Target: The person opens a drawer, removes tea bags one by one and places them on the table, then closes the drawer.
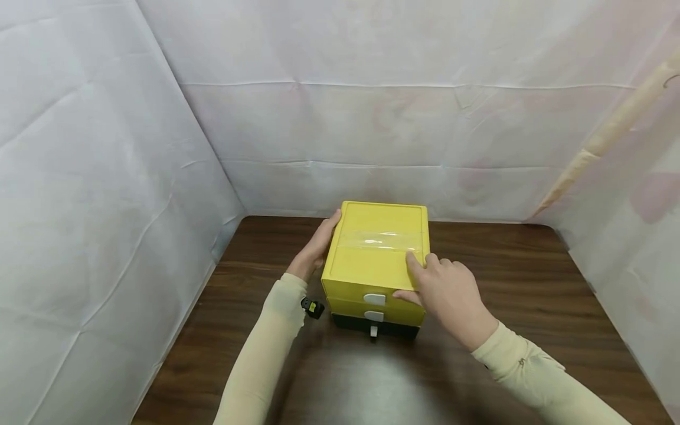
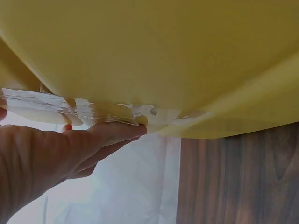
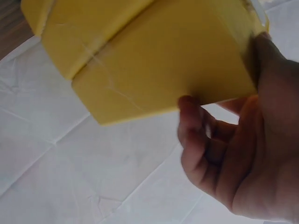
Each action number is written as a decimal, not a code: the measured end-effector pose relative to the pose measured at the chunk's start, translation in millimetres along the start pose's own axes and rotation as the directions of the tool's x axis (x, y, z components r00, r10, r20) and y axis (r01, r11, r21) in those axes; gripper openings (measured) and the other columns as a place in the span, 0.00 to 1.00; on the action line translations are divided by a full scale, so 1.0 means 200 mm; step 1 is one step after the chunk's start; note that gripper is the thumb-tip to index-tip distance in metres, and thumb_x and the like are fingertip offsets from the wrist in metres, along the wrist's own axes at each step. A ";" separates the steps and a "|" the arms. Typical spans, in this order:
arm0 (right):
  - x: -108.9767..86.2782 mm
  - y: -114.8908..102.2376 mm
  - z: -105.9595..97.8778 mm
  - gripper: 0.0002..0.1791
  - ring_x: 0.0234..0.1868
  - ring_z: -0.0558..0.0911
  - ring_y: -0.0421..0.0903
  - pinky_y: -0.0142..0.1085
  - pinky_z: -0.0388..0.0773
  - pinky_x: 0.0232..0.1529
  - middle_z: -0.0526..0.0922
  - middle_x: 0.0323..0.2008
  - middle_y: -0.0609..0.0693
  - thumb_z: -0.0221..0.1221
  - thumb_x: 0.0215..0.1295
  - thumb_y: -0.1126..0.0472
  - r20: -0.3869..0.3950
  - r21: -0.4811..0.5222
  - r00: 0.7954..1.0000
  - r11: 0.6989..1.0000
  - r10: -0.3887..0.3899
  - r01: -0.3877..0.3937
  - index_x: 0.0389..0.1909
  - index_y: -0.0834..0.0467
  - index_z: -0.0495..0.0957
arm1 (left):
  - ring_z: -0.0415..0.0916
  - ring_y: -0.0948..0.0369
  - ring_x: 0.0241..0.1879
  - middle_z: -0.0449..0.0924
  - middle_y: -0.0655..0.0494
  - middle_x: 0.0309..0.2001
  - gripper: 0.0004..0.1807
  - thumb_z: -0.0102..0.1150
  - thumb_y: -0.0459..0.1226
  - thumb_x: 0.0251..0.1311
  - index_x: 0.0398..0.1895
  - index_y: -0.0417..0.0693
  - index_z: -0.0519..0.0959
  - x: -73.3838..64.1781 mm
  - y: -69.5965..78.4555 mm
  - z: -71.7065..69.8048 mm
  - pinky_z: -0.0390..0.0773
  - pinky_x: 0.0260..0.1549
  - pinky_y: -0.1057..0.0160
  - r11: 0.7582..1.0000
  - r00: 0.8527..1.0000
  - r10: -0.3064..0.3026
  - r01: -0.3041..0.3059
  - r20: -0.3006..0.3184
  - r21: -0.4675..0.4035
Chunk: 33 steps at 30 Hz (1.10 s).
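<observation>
On the desk (image 1: 239, 283), we are steadying a yellow drawer unit (image 1: 366, 268) with clear tape (image 1: 379, 241) already lying across its top; whether we are sticking or peeling, and what is left, we are not telling. Our left hand (image 1: 317, 247) is reaching along its left side, fingers straight and together, while our right hand (image 1: 451, 289) is gripping the near-right corner, fingers curling, index finger extending to the tape.

Drawer unit (image 1: 366, 268) on table (image 1: 520, 295), toward back edge, slightly left of midway between side edges; pulls (image 1: 374, 299) face front. Tape strip (image 1: 395, 242) across its top. Left hand (image 1: 319, 241) at left side, right hand (image 1: 451, 289) at front right corner. Cloth backdrop (image 1: 329, 130) behind.
</observation>
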State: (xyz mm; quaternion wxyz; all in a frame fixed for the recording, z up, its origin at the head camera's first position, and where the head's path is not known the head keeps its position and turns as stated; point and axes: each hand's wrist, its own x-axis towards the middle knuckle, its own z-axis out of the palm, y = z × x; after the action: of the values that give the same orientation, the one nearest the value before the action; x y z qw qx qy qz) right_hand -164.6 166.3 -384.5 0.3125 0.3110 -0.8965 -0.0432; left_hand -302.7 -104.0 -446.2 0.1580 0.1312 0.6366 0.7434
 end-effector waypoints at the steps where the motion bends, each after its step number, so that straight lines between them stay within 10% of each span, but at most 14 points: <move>1: 0.00 0.00 0.01 0.42 0.10 0.65 0.47 0.34 0.58 0.11 0.67 0.16 0.53 0.62 0.49 0.29 -0.005 -0.004 1.000 1.000 -0.001 0.001 0.47 0.63 0.81 | 0.80 0.57 0.23 0.79 0.47 0.28 0.32 0.30 0.56 0.75 0.42 0.39 0.76 0.00 0.00 0.00 0.81 0.25 0.56 1.000 1.000 0.004 -0.004 0.009 -0.001; 17: -0.01 0.08 0.13 0.47 0.09 0.54 0.41 0.33 0.51 0.10 0.59 0.17 0.50 0.32 0.64 0.24 -0.088 0.038 0.996 0.999 0.008 -0.004 0.50 0.58 0.81 | 0.82 0.55 0.24 0.81 0.45 0.31 0.33 0.41 0.59 0.71 0.48 0.36 0.75 0.03 -0.02 0.00 0.81 0.27 0.54 1.000 1.000 0.017 -0.017 -0.006 -0.016; 33: 0.00 0.12 0.18 0.43 0.10 0.52 0.39 0.32 0.50 0.10 0.62 0.18 0.51 0.39 0.64 0.25 -0.115 0.057 0.993 0.998 0.018 -0.011 0.51 0.57 0.82 | 0.81 0.56 0.24 0.81 0.48 0.30 0.30 0.33 0.57 0.75 0.44 0.40 0.76 0.09 -0.05 -0.02 0.81 0.26 0.55 1.000 0.999 0.009 -0.009 0.032 -0.020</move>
State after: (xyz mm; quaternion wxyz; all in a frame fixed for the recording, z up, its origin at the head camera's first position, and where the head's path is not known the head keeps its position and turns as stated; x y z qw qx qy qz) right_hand -198.8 181.0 -407.5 0.3552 0.3152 -0.8800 0.0023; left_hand -320.6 -98.7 -456.4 0.1660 0.1444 0.6261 0.7480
